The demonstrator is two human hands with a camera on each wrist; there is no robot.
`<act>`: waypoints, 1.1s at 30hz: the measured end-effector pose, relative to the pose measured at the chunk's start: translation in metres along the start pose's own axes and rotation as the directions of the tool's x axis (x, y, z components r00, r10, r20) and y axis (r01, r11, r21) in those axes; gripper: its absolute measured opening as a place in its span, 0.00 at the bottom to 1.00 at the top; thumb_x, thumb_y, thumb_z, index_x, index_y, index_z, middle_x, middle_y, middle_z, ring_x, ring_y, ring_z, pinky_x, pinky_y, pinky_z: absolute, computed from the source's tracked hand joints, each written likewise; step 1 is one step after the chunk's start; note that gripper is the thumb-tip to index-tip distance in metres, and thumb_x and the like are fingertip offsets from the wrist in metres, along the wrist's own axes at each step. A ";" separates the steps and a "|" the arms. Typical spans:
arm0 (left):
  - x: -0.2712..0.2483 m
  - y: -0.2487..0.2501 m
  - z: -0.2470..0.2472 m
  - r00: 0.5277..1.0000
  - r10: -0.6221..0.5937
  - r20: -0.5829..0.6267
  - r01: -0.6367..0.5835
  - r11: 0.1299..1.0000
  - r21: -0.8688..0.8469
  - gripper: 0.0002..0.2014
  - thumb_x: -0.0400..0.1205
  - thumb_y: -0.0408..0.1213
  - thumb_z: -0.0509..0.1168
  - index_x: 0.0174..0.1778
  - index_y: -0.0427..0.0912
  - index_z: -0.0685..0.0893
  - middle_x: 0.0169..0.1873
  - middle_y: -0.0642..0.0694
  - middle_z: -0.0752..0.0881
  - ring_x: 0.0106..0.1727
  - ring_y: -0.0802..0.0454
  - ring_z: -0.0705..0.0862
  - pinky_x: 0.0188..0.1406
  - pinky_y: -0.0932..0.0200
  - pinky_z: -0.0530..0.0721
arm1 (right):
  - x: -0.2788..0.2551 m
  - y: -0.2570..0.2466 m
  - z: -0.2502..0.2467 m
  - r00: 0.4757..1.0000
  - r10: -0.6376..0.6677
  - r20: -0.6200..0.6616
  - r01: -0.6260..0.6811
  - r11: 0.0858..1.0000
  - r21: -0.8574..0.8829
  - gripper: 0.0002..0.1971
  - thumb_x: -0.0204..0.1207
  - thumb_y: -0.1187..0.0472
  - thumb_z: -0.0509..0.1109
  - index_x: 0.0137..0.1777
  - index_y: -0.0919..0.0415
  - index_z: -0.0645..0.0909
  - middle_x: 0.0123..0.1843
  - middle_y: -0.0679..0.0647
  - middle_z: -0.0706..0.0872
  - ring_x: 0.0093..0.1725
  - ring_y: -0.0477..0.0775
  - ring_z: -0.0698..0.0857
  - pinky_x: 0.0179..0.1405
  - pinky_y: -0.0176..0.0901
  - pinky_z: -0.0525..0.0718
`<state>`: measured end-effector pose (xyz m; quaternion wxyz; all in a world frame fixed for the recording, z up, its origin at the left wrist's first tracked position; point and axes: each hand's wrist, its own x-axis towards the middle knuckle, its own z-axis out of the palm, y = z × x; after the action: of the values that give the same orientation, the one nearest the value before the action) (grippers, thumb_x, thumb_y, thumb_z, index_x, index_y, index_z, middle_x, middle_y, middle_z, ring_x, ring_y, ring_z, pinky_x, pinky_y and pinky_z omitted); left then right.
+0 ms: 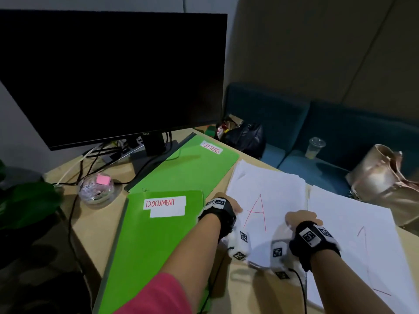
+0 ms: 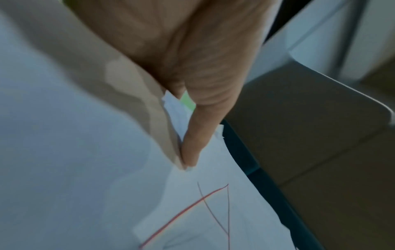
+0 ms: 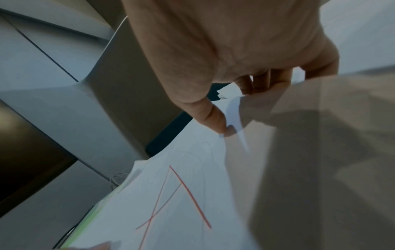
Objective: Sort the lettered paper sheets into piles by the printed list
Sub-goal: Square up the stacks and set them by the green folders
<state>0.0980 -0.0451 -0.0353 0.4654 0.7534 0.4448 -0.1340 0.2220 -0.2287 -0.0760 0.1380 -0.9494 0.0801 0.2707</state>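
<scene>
Dim room light throughout; wrist views blurred and shadowed, head view bent at its edges.

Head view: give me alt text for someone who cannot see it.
Both hands, left hand and right hand, grip the white paper sheet marked with a red letter A atop a paper stack on a wooden desk. Left lie two green folders labelled DOCUMENT and LETTERS, before a dark monitor.

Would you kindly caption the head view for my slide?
Both hands, left and right, grip the sheet marked A beside two green folders.
</scene>
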 end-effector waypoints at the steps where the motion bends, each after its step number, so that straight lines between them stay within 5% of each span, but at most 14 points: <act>1: 0.001 0.002 -0.001 1.000 -0.018 0.014 0.018 1.000 -0.024 0.34 0.69 0.43 0.78 0.70 0.34 0.78 0.62 0.40 0.85 0.57 0.42 0.86 0.62 0.49 0.83 | -0.007 -0.003 -0.003 1.000 -0.004 0.000 0.004 1.000 -0.016 0.20 0.64 0.56 0.61 0.55 0.63 0.79 0.53 0.60 0.76 0.55 0.63 0.76 0.53 0.47 0.73; 5: 0.004 0.015 -0.009 0.998 -0.031 0.051 0.035 0.997 -0.074 0.40 0.67 0.41 0.80 0.73 0.32 0.73 0.64 0.38 0.82 0.60 0.42 0.84 0.60 0.53 0.82 | -0.021 -0.008 -0.007 0.999 0.029 -0.014 -0.029 1.000 -0.005 0.18 0.71 0.57 0.62 0.58 0.65 0.75 0.52 0.60 0.71 0.60 0.64 0.75 0.61 0.48 0.76; 8: 0.004 0.022 -0.013 0.993 0.046 0.106 -0.048 0.999 0.020 0.35 0.71 0.41 0.77 0.72 0.35 0.74 0.66 0.39 0.82 0.62 0.42 0.84 0.61 0.53 0.82 | -0.021 -0.011 -0.007 0.999 0.047 0.005 -0.047 0.998 0.034 0.22 0.70 0.55 0.63 0.61 0.66 0.74 0.53 0.61 0.71 0.60 0.64 0.75 0.62 0.49 0.76; 11: 0.003 0.025 -0.021 0.978 0.156 0.138 -0.166 0.984 0.070 0.26 0.74 0.33 0.74 0.68 0.36 0.79 0.62 0.40 0.85 0.60 0.43 0.84 0.64 0.51 0.81 | -0.026 -0.016 -0.013 0.999 0.052 -0.010 -0.051 0.996 0.072 0.23 0.71 0.53 0.64 0.62 0.66 0.73 0.52 0.61 0.71 0.61 0.65 0.74 0.56 0.48 0.74; 13: -0.002 0.023 -0.036 0.954 0.261 0.148 -0.265 0.964 0.008 0.23 0.75 0.28 0.72 0.67 0.36 0.80 0.61 0.40 0.85 0.59 0.44 0.84 0.63 0.53 0.80 | -0.027 -0.019 -0.017 0.996 0.065 -0.053 -0.050 0.968 0.248 0.26 0.70 0.53 0.68 0.64 0.68 0.71 0.59 0.65 0.74 0.63 0.66 0.74 0.49 0.49 0.70; 14: -0.005 0.019 -0.045 0.941 0.301 0.152 -0.299 0.954 -0.032 0.21 0.75 0.27 0.72 0.66 0.36 0.81 0.60 0.41 0.86 0.58 0.46 0.84 0.62 0.55 0.79 | -0.028 -0.020 -0.020 0.997 0.041 -0.066 -0.009 0.906 0.422 0.27 0.68 0.56 0.71 0.64 0.69 0.71 0.61 0.67 0.76 0.62 0.66 0.75 0.46 0.49 0.70; 17: -0.018 0.003 -0.074 0.936 0.338 0.101 -0.327 0.938 -0.115 0.20 0.74 0.31 0.74 0.62 0.39 0.83 0.58 0.43 0.88 0.58 0.46 0.86 0.66 0.49 0.78 | -0.033 -0.028 -0.029 0.972 -0.231 -0.051 0.169 0.528 0.832 0.28 0.57 0.65 0.74 0.60 0.68 0.75 0.52 0.61 0.84 0.55 0.62 0.80 0.47 0.50 0.78; 20: -0.032 -0.009 -0.094 0.915 0.381 -0.133 -0.402 0.886 -0.231 0.18 0.73 0.28 0.73 0.59 0.36 0.83 0.54 0.41 0.88 0.56 0.44 0.86 0.61 0.51 0.82 | -0.057 -0.050 -0.046 0.883 -0.436 -0.172 0.317 0.286 0.904 0.21 0.68 0.75 0.71 0.61 0.63 0.79 0.56 0.58 0.87 0.59 0.62 0.84 0.65 0.58 0.79; 23: -0.055 -0.008 -0.093 0.820 0.356 -0.448 -0.513 0.804 -0.299 0.15 0.74 0.26 0.71 0.57 0.37 0.83 0.47 0.46 0.87 0.48 0.49 0.86 0.49 0.61 0.82 | -0.091 -0.078 -0.068 0.748 -0.552 -0.369 0.516 0.133 0.846 0.20 0.75 0.78 0.66 0.65 0.63 0.77 0.60 0.57 0.86 0.59 0.56 0.85 0.61 0.51 0.81; 25: -0.063 -0.014 -0.080 0.802 0.266 -0.535 -0.524 0.744 -0.415 0.13 0.74 0.26 0.72 0.54 0.36 0.84 0.43 0.46 0.87 0.45 0.49 0.86 0.41 0.65 0.83 | -0.107 -0.084 -0.071 0.700 -0.573 -0.427 0.554 0.058 0.830 0.22 0.75 0.78 0.66 0.65 0.59 0.76 0.59 0.54 0.86 0.59 0.54 0.85 0.59 0.48 0.82; 27: -0.064 -0.021 -0.068 0.812 0.213 -0.543 -0.521 0.682 -0.513 0.13 0.71 0.25 0.76 0.50 0.36 0.85 0.39 0.46 0.87 0.41 0.48 0.86 0.34 0.69 0.84 | -0.111 -0.081 -0.065 0.693 -0.577 -0.431 0.552 0.040 0.833 0.24 0.72 0.79 0.68 0.64 0.56 0.75 0.58 0.53 0.85 0.58 0.54 0.85 0.56 0.49 0.83; 30: -0.057 -0.029 -0.058 0.846 0.200 -0.495 -0.504 0.607 -0.615 0.18 0.67 0.23 0.79 0.50 0.38 0.84 0.39 0.49 0.88 0.40 0.54 0.87 0.32 0.74 0.82 | -0.104 -0.072 -0.051 0.705 -0.606 -0.367 0.545 0.133 0.828 0.27 0.69 0.77 0.74 0.64 0.55 0.74 0.57 0.52 0.85 0.56 0.53 0.84 0.53 0.50 0.84; 33: -0.041 -0.033 -0.064 0.874 0.225 -0.431 -0.429 0.774 -0.466 0.26 0.66 0.30 0.81 0.58 0.38 0.80 0.50 0.46 0.87 0.51 0.48 0.86 0.38 0.74 0.82 | -0.091 -0.068 -0.042 0.728 -0.621 -0.291 0.551 0.277 0.787 0.16 0.73 0.70 0.74 0.60 0.63 0.80 0.53 0.56 0.88 0.53 0.58 0.87 0.58 0.57 0.84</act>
<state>0.0347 -0.0096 0.0047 0.5903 0.6661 0.3994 0.2201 0.1822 -0.1698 0.0219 0.6647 -0.7114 -0.1605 0.1622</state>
